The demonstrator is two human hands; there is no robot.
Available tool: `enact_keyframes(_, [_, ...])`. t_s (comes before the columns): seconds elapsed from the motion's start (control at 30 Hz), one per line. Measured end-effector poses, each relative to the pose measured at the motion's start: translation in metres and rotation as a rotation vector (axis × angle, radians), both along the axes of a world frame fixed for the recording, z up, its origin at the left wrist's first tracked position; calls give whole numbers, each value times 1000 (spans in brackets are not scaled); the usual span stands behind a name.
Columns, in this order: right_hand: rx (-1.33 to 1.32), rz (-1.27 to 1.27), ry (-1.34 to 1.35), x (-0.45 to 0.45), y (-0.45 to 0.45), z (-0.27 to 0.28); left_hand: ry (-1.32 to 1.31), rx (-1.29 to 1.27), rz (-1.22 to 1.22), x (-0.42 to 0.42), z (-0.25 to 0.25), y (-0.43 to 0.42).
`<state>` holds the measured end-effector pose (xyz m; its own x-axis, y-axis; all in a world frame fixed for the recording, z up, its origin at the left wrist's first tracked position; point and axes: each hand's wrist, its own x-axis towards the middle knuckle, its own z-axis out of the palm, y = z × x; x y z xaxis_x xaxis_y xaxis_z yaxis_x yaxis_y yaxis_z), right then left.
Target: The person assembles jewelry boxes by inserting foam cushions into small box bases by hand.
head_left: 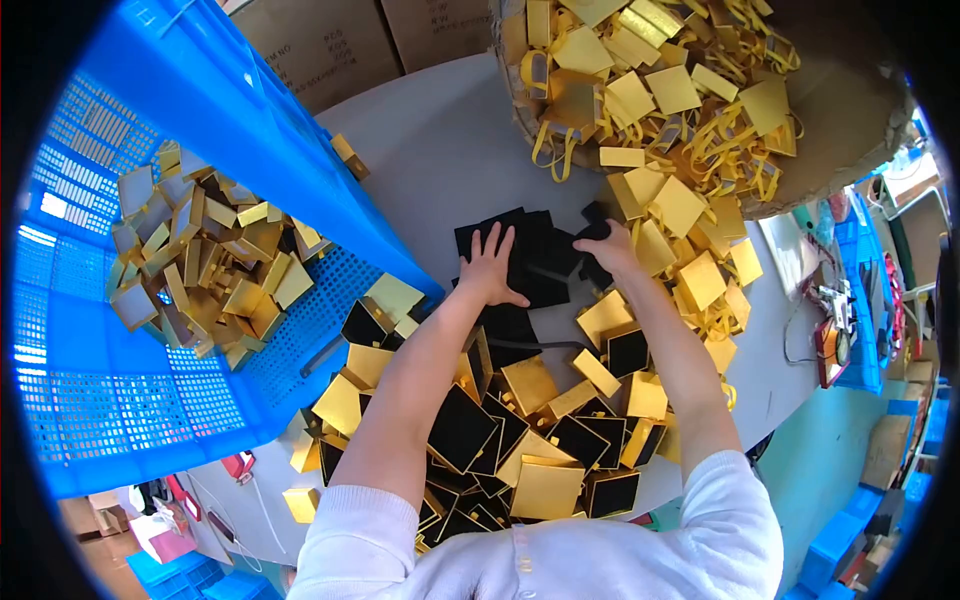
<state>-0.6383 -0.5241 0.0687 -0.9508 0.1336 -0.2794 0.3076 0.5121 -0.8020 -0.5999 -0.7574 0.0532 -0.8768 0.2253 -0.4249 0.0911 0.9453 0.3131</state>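
My left hand [487,268] lies with its fingers spread on a pile of flat black pieces [540,262] at the middle of the table. To its right, my right hand [612,248] reaches over a small black piece [597,215] at the pile's edge; its thumb points left, and the other fingers are partly hidden. Gold boxes [550,485], some showing black inner faces, are heaped between my forearms and close to my body. More gold boxes [680,208] lie just right of my right hand.
A blue plastic crate [150,400] on the left holds many gold boxes [215,250]. At the upper right, a large cardboard container [850,130] holds gold boxes with yellow ribbons [720,130]. Cardboard cartons [310,50] stand behind the grey table [400,140].
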Motion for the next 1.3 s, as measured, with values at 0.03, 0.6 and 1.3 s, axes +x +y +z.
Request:
enact_keyframes(0.03, [-42,-56,28,6,7,16,-18,8,17,-2,2,0])
enact_keyframes(0.6, [-367,-239,387,91,-31,131,166,1213,652,84,109,-29])
enact_keyframes(1.3, [-634,738,240,188,-163,164,943,876,1215,193,131,-243])
